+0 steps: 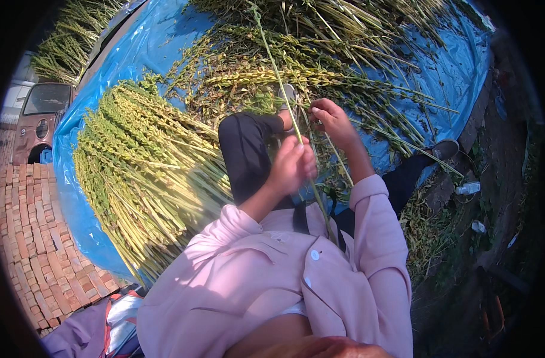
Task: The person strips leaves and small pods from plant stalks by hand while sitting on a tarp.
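Note:
My left hand (294, 160) is closed around a long green stalk (279, 78), which looks like sesame. Its thin tip points away from me and its lower end reaches my lap. Just beyond and to the right, my right hand (336, 121) has its thumb and fingers curled together beside the stalk. Whether a bit of leaf or stem is pinched in those fingertips is too small to tell. On my left lies a thick pile of cut stalks (151, 165) with yellow-green pods, side by side. Loose podded stalks (263, 78) and fallen leaves lie beyond my hands.
A blue plastic sheet (142, 42) lies under the plants. More cut stalks (357, 22) are heaped at the far side. Stacked bricks (35, 232) and a rusty vehicle cab (44, 116) stand at left. A plastic bottle (468, 188) lies on the ground at right.

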`<state>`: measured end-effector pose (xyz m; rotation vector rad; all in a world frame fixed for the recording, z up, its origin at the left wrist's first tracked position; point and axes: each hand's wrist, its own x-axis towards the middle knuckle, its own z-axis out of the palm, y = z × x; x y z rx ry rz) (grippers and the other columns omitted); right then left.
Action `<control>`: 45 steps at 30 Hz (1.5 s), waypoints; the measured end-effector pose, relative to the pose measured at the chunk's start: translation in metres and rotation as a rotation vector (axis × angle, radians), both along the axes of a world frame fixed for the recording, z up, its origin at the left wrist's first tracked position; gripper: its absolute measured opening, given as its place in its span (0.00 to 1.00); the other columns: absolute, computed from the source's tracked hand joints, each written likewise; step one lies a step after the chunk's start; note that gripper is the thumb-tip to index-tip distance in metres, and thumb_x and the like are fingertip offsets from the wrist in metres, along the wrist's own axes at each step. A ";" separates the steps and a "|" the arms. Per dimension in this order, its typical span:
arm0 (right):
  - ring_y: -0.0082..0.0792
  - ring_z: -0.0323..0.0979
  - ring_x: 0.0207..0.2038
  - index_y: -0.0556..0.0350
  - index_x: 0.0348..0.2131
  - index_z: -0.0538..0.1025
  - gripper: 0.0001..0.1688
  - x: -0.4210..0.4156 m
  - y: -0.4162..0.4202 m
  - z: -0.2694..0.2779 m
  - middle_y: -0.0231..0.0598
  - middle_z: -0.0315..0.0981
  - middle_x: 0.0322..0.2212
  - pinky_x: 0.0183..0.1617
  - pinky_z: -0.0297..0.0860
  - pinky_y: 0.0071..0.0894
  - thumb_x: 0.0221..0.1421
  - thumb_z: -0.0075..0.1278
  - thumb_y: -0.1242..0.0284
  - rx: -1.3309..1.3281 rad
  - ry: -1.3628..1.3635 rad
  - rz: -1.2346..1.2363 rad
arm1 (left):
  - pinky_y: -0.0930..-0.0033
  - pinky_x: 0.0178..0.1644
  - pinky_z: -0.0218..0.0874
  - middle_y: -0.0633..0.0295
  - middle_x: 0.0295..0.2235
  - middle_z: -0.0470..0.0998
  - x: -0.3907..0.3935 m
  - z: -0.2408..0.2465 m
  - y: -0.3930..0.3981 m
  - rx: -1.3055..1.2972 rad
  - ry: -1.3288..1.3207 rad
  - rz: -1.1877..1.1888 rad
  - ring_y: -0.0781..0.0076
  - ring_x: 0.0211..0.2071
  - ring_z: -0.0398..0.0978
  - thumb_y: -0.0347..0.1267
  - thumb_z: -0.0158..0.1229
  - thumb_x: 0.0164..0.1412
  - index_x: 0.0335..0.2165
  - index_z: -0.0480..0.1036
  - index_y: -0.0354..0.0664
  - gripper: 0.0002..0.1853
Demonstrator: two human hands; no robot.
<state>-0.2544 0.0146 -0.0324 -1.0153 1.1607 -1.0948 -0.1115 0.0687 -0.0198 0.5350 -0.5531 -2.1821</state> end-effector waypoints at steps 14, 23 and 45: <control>0.19 0.61 0.26 0.54 0.31 0.63 0.08 -0.114 0.094 -0.059 0.29 0.62 0.25 0.23 0.56 0.14 0.46 0.36 0.75 0.324 0.195 -0.131 | 0.83 0.10 0.40 0.65 0.13 0.58 0.266 0.008 -0.115 -0.193 -0.305 0.781 0.81 0.10 0.50 0.25 0.38 0.49 0.24 0.55 0.42 0.01; 0.23 0.60 0.24 0.58 0.25 0.64 0.06 -0.140 0.124 -0.155 0.32 0.62 0.21 0.22 0.58 0.22 0.44 0.37 0.74 0.127 0.759 0.019 | 0.79 0.12 0.51 0.55 0.23 0.61 0.417 -0.087 -0.112 0.192 -1.145 1.030 0.75 0.15 0.60 0.16 0.39 0.44 0.43 0.45 0.36 0.24; 0.31 0.55 0.14 0.60 0.20 0.62 0.05 -0.107 0.166 -0.009 0.38 0.56 0.11 0.19 0.55 0.25 0.45 0.38 0.76 0.221 1.040 -0.087 | 0.73 0.31 0.59 0.57 0.34 0.62 0.275 -0.078 -0.157 -0.357 -1.094 0.588 0.71 0.33 0.64 0.23 0.42 0.47 0.36 0.55 0.36 0.13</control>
